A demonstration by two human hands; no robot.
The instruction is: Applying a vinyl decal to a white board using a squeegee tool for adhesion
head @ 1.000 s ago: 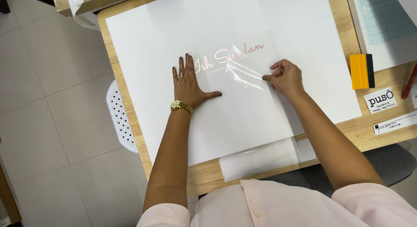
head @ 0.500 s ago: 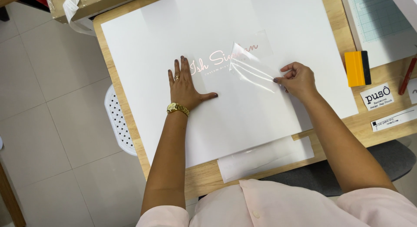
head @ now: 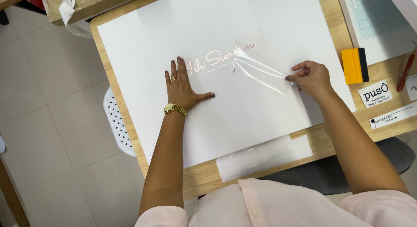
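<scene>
A large white board (head: 152,40) lies on a wooden table (head: 197,179), with pale pink script lettering (head: 213,59) stuck near its middle. My left hand (head: 182,86) rests flat on the board just left of the lettering, fingers spread, a gold watch on the wrist. My right hand (head: 310,77) pinches the corner of a clear transfer film (head: 256,68) and holds it folded back to the right. The film is lifted off most of the lettering and still covers the last letters.
A yellow squeegee with a black edge (head: 355,65) lies right of the board, next to a cutting mat (head: 373,14), a red pen (head: 406,72) and small printed cards (head: 374,93). A white backing strip (head: 265,157) sticks out under the board's near edge. A white perforated stool (head: 117,122) stands left.
My right hand has drawn the clear film further to the right, uncovering more of the pink letters. My left hand has stayed flat on the board.
</scene>
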